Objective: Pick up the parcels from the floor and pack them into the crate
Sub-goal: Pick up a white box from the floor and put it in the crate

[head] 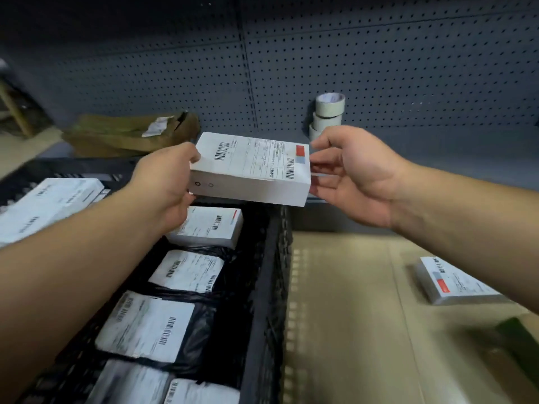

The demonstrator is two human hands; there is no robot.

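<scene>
A white box parcel (250,169) with a shipping label on top hangs level above the far end of the black crate (272,275). My left hand (166,185) grips its left end, thumb on top and fingers underneath. My right hand (354,173) is at its right end, fingertips touching the side, fingers fairly straight. Inside the crate lie a small white box (208,227) and several black bag parcels with white labels (186,271). One flat grey parcel (455,282) lies on the floor to the right.
A grey pegboard shelf unit stands behind, with stacked tape rolls (328,112) and flattened brown cardboard (131,134) on its base. Another labelled white parcel (43,208) lies at left. A dark green thing (519,342) sits on the tan floor at right.
</scene>
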